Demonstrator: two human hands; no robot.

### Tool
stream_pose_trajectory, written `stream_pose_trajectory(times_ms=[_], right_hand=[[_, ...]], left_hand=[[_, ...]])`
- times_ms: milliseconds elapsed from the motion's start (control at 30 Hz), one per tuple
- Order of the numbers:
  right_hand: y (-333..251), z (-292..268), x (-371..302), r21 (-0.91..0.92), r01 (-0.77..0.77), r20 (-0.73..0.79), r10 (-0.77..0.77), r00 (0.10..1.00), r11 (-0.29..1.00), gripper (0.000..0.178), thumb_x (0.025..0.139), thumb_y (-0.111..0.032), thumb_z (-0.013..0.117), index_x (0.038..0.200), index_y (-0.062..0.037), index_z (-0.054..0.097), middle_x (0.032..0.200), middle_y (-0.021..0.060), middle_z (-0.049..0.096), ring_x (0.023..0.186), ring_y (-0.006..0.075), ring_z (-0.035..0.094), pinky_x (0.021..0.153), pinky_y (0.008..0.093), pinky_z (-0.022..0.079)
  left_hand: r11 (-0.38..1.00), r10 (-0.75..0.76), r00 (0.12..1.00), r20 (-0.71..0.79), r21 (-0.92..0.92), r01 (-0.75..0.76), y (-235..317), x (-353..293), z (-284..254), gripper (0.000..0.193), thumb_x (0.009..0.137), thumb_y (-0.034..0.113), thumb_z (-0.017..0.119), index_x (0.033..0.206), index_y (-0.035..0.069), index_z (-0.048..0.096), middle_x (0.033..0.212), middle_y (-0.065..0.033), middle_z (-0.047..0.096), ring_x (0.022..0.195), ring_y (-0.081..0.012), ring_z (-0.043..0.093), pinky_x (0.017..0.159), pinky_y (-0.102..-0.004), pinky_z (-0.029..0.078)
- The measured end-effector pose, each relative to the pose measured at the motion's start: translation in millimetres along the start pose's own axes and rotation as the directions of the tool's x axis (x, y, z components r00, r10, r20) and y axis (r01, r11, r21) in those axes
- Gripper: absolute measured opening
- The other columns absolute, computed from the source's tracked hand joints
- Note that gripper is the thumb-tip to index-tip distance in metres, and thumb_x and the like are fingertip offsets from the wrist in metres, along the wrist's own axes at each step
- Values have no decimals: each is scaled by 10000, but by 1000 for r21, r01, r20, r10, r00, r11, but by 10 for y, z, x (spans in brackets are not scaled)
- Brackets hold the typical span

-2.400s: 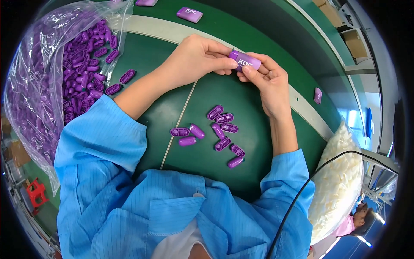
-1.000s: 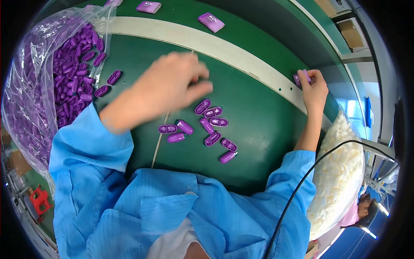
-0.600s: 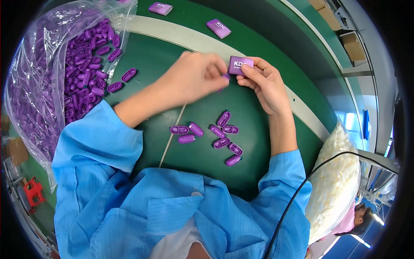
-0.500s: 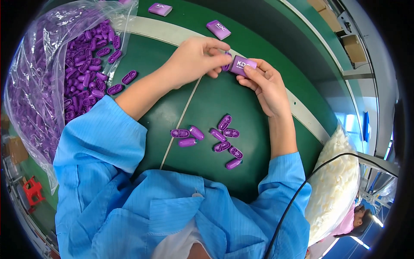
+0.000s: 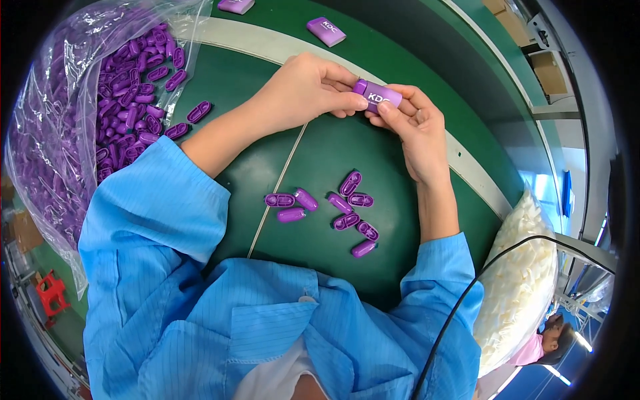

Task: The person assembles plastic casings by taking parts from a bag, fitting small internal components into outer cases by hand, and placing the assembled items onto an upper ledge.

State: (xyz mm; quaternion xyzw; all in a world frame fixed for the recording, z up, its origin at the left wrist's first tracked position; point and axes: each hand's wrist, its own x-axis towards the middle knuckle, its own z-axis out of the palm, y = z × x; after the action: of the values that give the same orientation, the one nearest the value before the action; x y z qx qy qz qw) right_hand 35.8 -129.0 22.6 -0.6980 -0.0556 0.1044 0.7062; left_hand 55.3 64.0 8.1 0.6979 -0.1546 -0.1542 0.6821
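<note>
My right hand [image 5: 420,127] is closed on a flat purple case [image 5: 383,95] with white lettering, thumb on its face. From the other side my left hand [image 5: 310,87] pinches a small purple end cap [image 5: 361,87], pressed up to the case's left end. Whether the cap is fully seated I cannot tell; my left fingertips partly cover it. Several loose purple caps [image 5: 345,203] lie on the green worktop [image 5: 320,253] below my hands, some hollow side up. Two more caps [image 5: 199,112] rest near my left forearm.
At the left a clear plastic bag [image 5: 53,127] spills a heap of purple caps [image 5: 127,113]. Beyond the pale edge strip [image 5: 240,41], two purple cases [image 5: 326,31] sit on a green belt [image 5: 393,40]. A bag of cream-coloured pieces [image 5: 523,287] and a black cable [image 5: 460,300] are at my right.
My left hand has brought the cap up against the case, closing the gap between them. The two cases on the belt have shifted left and away.
</note>
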Motion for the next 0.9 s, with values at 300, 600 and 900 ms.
stream_pose_trajectory(times_ms=[300, 600, 900], right_hand=[[-36, -69, -25, -13, 5, 72, -4, 997, 1000, 240, 829, -31, 615, 1034, 55, 526, 925, 145, 634, 773, 152, 639, 712, 232, 537], [-60, -39, -30, -42, -10, 59, 13, 998, 999, 217, 827, -18, 612, 1016, 52, 532, 915, 139, 636, 775, 144, 633, 720, 237, 534], [-35, 69, -74, -210, 13, 45, -4, 999, 978, 245, 841, -43, 604, 1051, 68, 547, 863, 93, 634, 729, 98, 603, 681, 226, 513]], left_hand=[[992, -57, 997, 44, -111, 62, 24, -15, -9, 227, 798, 110, 668, 974, -32, 648, 789, -80, 653, 669, -102, 604, 621, -216, 500], [995, 72, 997, -42, 73, -69, 27, -70, 62, 235, 784, 96, 676, 957, -59, 646, 775, -105, 660, 642, -107, 615, 596, -224, 514], [662, 452, 889, -75, 696, -278, -8, -251, 320, 283, 854, 73, 534, 1115, -26, 491, 882, -221, 582, 755, -404, 573, 645, -410, 490]])
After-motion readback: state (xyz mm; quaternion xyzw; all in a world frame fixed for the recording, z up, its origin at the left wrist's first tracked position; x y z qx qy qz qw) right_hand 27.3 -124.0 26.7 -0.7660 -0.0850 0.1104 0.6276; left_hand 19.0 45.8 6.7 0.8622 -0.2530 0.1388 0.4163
